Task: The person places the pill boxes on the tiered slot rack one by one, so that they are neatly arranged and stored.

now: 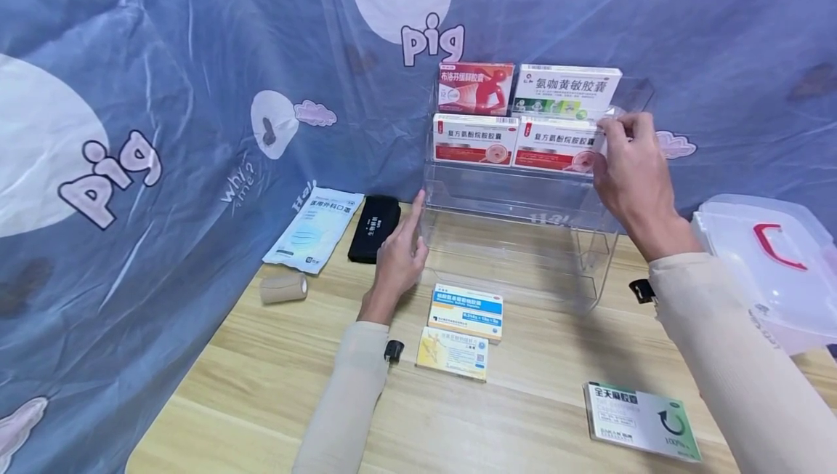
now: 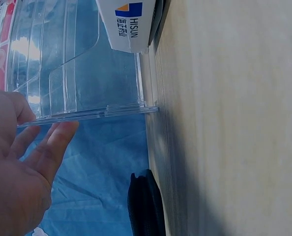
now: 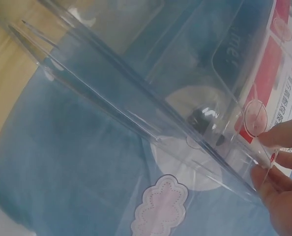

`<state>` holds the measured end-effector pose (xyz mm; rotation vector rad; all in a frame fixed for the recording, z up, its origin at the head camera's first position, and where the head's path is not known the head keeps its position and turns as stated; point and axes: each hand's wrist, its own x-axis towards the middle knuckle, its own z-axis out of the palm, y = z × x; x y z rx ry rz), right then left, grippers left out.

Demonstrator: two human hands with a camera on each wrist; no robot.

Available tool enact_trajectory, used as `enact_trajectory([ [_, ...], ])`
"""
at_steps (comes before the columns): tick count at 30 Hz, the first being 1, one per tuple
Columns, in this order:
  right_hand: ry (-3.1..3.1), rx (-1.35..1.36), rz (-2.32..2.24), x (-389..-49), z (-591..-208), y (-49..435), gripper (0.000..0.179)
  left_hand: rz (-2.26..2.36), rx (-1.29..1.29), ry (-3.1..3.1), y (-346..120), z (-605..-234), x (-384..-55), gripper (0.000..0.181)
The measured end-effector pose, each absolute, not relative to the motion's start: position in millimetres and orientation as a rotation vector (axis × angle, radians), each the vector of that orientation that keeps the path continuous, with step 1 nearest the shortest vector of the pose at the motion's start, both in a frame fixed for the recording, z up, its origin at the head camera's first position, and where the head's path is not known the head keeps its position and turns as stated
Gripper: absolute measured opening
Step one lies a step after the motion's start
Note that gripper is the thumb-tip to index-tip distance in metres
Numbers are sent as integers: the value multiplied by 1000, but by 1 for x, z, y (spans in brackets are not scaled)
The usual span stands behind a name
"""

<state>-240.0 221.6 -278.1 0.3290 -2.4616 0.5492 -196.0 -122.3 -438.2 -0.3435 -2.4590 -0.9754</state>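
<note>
A clear acrylic display rack (image 1: 503, 248) stands on the table, its upper tiers holding medicine boxes. My left hand (image 1: 400, 259) is at the rack's left side; in the left wrist view its thumb and fingers (image 2: 62, 135) lie on opposite faces of the side panel. My right hand (image 1: 634, 169) pinches the right end of a red-and-white medicine box (image 1: 556, 145), close to the rack's right panel. Beside that box stands a matching box (image 1: 474, 141). Behind them are a red box (image 1: 476, 89) and a white-and-green box (image 1: 567, 92).
Before the rack lie a blue-and-white box (image 1: 466, 312) and a yellow-and-white box (image 1: 453, 352). A green-and-white box (image 1: 641, 422) is nearer. Left are a mask packet (image 1: 314, 230), a black pouch (image 1: 375, 228) and a tan roll (image 1: 283, 288). A lidded plastic case (image 1: 765, 263) stands right.
</note>
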Motion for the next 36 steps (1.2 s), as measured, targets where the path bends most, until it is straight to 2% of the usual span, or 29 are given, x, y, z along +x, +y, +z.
enact_trajectory([
  [18,-2467,266,603,-227,-275,220,47,-971,-355,-2453,-124,-437,-197,87],
  [36,-2459,283,556,-166,-282,230,52,-993,-341,-2471,-123,-437,-196,87],
])
